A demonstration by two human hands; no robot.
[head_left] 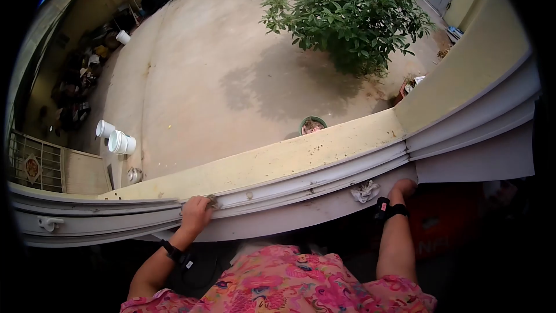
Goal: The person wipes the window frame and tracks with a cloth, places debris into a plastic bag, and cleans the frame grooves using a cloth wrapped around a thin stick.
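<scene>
Lower centre, the left hand curls by a small wad on the window track, grip unclear; the right hand hides its grip: slipping leftward, it could dislodge the crumpled tissue.

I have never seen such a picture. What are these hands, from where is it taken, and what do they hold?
There is no machine: a camera worn on a person's head looks forward and down at that person's bare hands. The left hand is at the window rail, touching or beside a greenish thing, too small to name. The right hand is at the sill; whether it holds anything is unclear. A crumpled white wad lies on the sill. Outside is a yard with a bush.
</scene>
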